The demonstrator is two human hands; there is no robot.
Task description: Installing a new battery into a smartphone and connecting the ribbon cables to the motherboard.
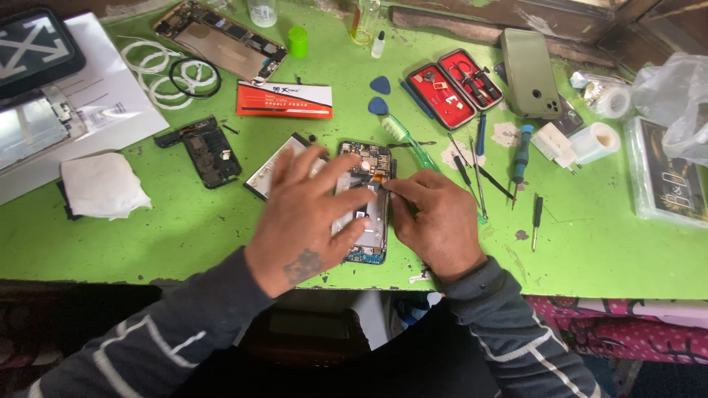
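hands: 2, left (313,221), right (435,221)
opened phones: 2, centre (366,199), top (221,38)
cased phone: 1 (529,72)
blue picks: 2 (380,85) (377,106)
red tool case: 1 (455,87)
toothbrush: 1 (404,138)
tape rolls: 2 (596,141) (612,101)
green cap: 1 (297,41)
red-white box: 1 (285,99)
white cloth: 1 (102,186)
tabletop: 1 (184,228)

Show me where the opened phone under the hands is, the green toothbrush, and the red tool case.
opened phone (366,156), head view, on the exposed circuit board at its top end.
green toothbrush (396,130), head view, on its bristled head.
red tool case (456,87), head view, on the hinge between its two open halves.
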